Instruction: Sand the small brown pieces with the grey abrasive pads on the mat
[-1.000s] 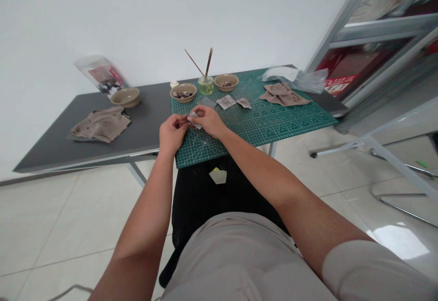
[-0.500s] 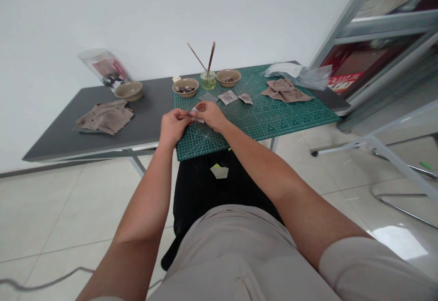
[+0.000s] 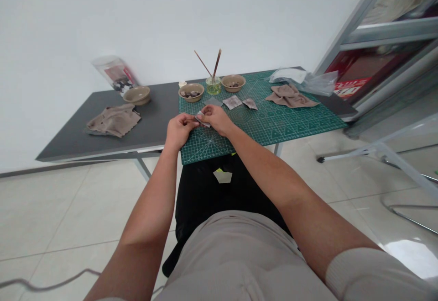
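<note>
My left hand [image 3: 180, 129] is closed in a pinch above the green cutting mat [image 3: 294, 125]; what sits between its fingertips is too small to make out. My right hand [image 3: 219, 119] meets it from the other side, thumb and fingers closed on a small folded grey-white sheet [image 3: 204, 120]. The fingertips of both hands nearly touch at the sheet. Just beyond them lie a flat grey sheet [image 3: 212, 102], a brown-stained whitish square [image 3: 232, 102] and a smaller stained piece [image 3: 250, 104].
Two tan bowls, a left one [image 3: 190, 92] and a right one [image 3: 233, 82], contain small dark pieces. Between them a glass jar [image 3: 213, 86] holds yellowish liquid and two sticks. Brown cloths [image 3: 114, 120] [image 3: 290, 96], another bowl [image 3: 137, 95], a clear container [image 3: 114, 73] and a plastic bag [image 3: 304, 79] lie around.
The view has shifted slightly, so everything sits a little lower and further right. Both hands keep their pinched hold over the mat, with the folded sheet tilted a little differently.
</note>
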Action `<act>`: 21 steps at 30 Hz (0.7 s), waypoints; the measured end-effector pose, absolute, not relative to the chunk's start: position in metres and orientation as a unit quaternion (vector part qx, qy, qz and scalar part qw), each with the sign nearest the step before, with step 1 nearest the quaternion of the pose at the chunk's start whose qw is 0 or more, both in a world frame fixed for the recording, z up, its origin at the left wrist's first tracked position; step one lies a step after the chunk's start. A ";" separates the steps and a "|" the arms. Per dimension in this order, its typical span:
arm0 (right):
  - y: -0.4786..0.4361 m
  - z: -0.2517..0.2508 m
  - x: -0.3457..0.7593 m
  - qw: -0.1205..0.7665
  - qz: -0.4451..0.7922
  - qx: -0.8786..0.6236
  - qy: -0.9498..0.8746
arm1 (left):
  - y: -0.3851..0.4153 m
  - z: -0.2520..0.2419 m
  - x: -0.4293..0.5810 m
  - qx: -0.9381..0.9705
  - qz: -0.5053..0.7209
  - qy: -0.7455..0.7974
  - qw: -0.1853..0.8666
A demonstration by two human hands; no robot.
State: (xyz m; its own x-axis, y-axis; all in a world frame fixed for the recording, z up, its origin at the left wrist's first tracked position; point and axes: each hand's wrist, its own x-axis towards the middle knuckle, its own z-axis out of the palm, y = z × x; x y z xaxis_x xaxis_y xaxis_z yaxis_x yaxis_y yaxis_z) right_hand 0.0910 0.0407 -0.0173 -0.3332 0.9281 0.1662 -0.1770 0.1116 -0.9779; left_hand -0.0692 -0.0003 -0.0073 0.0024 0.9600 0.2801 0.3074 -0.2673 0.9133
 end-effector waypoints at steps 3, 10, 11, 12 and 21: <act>0.039 -0.016 0.091 0.490 0.589 -0.318 -0.559 | 0.001 -0.009 -0.070 0.633 0.497 0.493 0.331; 0.040 -0.017 0.090 0.514 0.581 -0.313 -0.548 | 0.005 -0.013 -0.073 0.653 0.497 0.486 0.300; 0.040 -0.018 0.090 0.516 0.580 -0.311 -0.548 | 0.005 -0.013 -0.073 0.650 0.498 0.487 0.304; 0.040 -0.018 0.090 0.519 0.578 -0.307 -0.549 | 0.005 -0.013 -0.072 0.643 0.501 0.488 0.314; 0.042 -0.021 0.090 0.479 0.540 -0.307 -0.620 | -0.002 -0.011 -0.070 0.603 0.516 0.532 0.297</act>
